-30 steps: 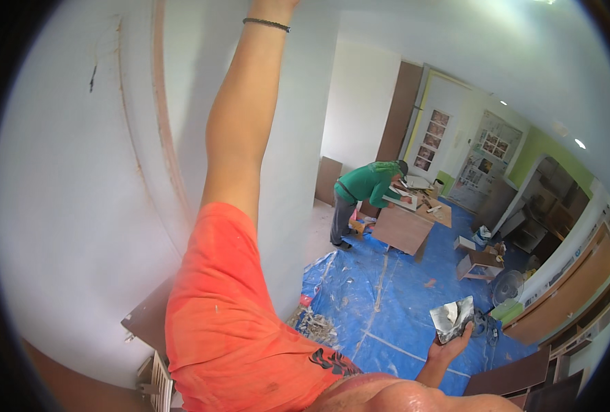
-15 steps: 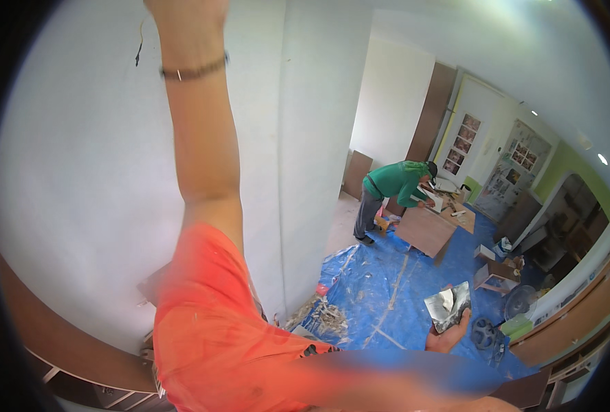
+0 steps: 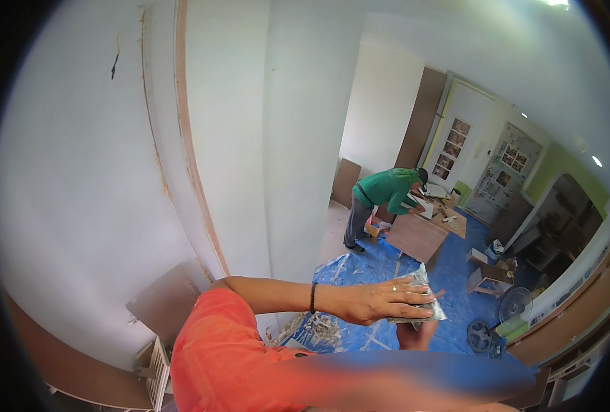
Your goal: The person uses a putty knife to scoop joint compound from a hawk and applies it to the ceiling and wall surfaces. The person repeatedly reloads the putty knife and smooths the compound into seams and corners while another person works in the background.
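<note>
The floor [image 3: 330, 226] is mostly under blue plastic sheeting [image 3: 452, 268]. Above it, the left hand [image 3: 377, 302] lies palm down across a silver metal plate [image 3: 420, 276], fingers straight, slightly spread, pointing right. One plate corner points up, its lower edge nearly level; partly covered, its long axis is unclear. The right hand [image 3: 416, 336] clasps it from beneath.

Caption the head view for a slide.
Left hand over a silver sheet, right hand beneath; green-shirted co-worker stooping over a table.
</note>
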`<state>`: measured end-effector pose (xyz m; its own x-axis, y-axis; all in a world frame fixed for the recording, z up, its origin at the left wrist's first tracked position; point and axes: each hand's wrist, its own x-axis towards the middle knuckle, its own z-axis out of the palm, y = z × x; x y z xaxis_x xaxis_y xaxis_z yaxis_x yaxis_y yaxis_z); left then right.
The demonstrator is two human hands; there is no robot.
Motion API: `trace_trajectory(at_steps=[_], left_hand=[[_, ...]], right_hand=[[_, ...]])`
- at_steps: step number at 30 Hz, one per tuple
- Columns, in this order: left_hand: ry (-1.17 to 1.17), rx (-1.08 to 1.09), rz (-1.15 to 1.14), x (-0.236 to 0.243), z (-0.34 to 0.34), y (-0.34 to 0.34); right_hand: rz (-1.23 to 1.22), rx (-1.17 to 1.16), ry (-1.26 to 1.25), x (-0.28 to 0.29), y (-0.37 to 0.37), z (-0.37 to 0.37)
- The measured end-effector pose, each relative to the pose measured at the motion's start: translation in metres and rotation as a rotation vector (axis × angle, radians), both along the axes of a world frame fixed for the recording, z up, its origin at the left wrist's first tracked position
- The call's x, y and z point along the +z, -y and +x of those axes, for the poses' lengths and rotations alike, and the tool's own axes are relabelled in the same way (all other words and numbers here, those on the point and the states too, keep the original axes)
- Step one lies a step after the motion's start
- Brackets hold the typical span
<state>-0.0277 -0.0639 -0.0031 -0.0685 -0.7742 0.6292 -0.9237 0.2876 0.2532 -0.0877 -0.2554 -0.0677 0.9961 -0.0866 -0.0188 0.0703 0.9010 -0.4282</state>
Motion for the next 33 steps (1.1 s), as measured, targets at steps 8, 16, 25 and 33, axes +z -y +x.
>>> trace_trajectory(at_steps=[8,16,25,33], left_hand=[[-0.004,0.533,-0.092,0.041,0.248,-0.068],[-1.169,-0.31,-1.318,0.358,0.443,-0.11],[-1.135,-0.375,-1.151,0.448,0.482,-0.144],[-0.938,-0.294,-1.3,0.442,0.295,-0.201]], right_hand=[[0.089,-0.353,-0.056,0.004,-0.001,0.049],[0.059,-0.582,-0.089,-0.02,0.004,0.057],[0.039,-0.65,-0.13,-0.021,-0.003,0.048],[0.022,-0.457,-0.08,-0.024,0.006,0.036]])
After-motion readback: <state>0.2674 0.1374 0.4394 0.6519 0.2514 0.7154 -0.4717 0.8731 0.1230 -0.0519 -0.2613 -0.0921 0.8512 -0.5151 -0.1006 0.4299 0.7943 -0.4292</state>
